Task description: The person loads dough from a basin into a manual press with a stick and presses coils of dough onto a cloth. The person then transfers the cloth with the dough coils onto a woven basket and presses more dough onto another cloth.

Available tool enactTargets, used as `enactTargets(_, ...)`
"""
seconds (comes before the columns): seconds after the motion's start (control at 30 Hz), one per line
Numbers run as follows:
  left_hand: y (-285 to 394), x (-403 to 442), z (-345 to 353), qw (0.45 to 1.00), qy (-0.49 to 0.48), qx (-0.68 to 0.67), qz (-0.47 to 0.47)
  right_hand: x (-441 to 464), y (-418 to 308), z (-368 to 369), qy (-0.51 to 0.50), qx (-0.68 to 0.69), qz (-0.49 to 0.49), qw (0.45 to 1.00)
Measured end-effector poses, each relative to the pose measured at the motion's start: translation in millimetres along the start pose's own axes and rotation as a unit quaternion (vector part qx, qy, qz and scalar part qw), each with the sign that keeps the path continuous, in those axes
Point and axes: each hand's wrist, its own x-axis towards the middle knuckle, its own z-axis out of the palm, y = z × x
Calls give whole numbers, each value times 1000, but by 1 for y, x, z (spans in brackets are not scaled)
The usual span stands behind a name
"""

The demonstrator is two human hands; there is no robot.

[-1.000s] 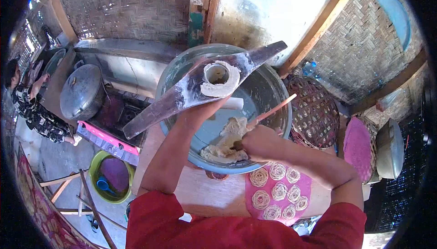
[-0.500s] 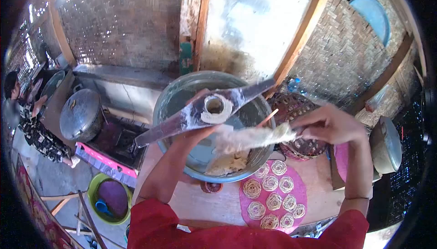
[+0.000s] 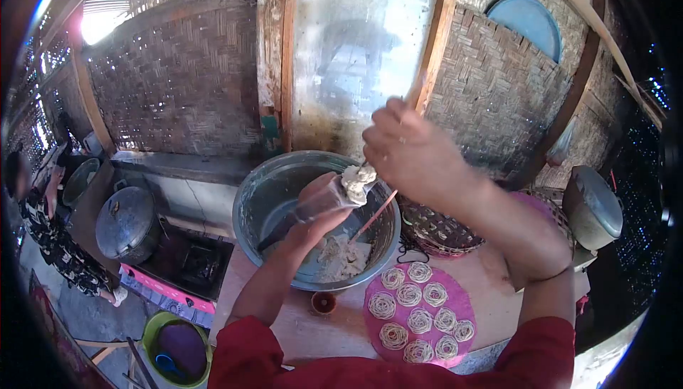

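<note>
My left hand [image 3: 318,207] is wrapped around a two-handled press [image 3: 331,202], tilted over a large grey basin [image 3: 245,246]. Pale dough [image 3: 358,182] bulges from the mouth of the press. Just above that dough, my right hand [image 3: 409,143] is closed in a fist; what its fingers hold is hidden. Loose dough [image 3: 341,257] lies in the bottom of the basin, where a thin reddish stick [image 3: 373,217] leans on the rim. Several coiled noodle rounds [image 3: 409,294] rest on a pink round sheet [image 3: 453,282] to the right.
A small cup of dark red liquid [image 3: 324,303] stands by the basin. Behind the sheet is a woven basket [image 3: 441,232]. Lidded pots [image 3: 128,222] stand left, beside a stove [image 3: 203,261]; another pot [image 3: 594,207] is right. A green tub [image 3: 153,325] sits low left. Another person [image 3: 60,232] is far left.
My right hand has moved up and left to the press mouth, where the stretched dough is now bunched. The press has tipped from lying across the basin to pointing its mouth toward my right hand.
</note>
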Motion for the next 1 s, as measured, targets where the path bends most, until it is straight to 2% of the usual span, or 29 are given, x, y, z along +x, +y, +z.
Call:
enactTargets(0.03,-8,-2,5,997,41,-63,-30,0,-4,0,12,-70,-21,997)
enactTargets(0.07,-18,-2,13,987,80,-125,-59,-3,1,-3,17,-73,-20,997)
enactTargets(0.1,-16,9,9,946,104,-274,-142,-9,9,-5,41,3,28,999)
enactTargets(0.13,-13,9,2,946,107,-272,-142,-12,15,-7,62,80,74,992)
enactTargets(0.2,1,12,-19,980,84,-173,-55,-12,9,-1,53,92,73,992)
enactTargets(0.23,3,15,-15,960,87,-255,-73,-13,-4,2,30,76,56,995)
enactTargets(0.33,16,18,-29,967,50,-229,-95,-26,-40,11,9,42,39,998)
enactTargets(0.4,13,15,-27,960,53,-266,-72,-41,-50,19,126,54,63,989)
enactTargets(0.43,10,13,-24,974,67,-205,-62,-49,-49,19,82,60,68,993)
enactTargets(0.47,6,10,-19,985,80,-143,-53,-57,-45,17,81,61,68,992)
enactTargets(0.53,-20,5,1,978,72,-178,-76,-65,-28,-5,13,27,122,992)
enactTargets(0.6,-30,5,7,977,94,-145,-127,-66,-7,-16,50,51,159,985)
enactTargets(0.67,-17,5,0,984,93,-114,-101,-61,4,-16,140,33,197,970)
enactTargets(0.7,-9,7,-5,989,67,-78,-103,-57,3,-10,109,40,156,981)
enactTargets(0.73,-4,10,-10,993,42,-41,-105,-55,-2,-11,106,42,159,981)
enactTargets(0.8,1,16,-18,988,57,-59,-135,-52,-13,-13,112,21,89,989)
enactTargets(0.87,12,18,-28,988,71,-72,-118,-47,-22,-11,83,8,93,992)
enactTargets(0.9,26,16,-35,968,111,-200,-100,-45,-30,0,100,30,74,992)
enactTargets(0.93,34,16,-43,980,104,-161,-52,-46,-39,6,116,55,55,990)
enactTargets(1.0,29,13,-34,982,92,-143,-79,-49,-42,4,87,27,58,994)
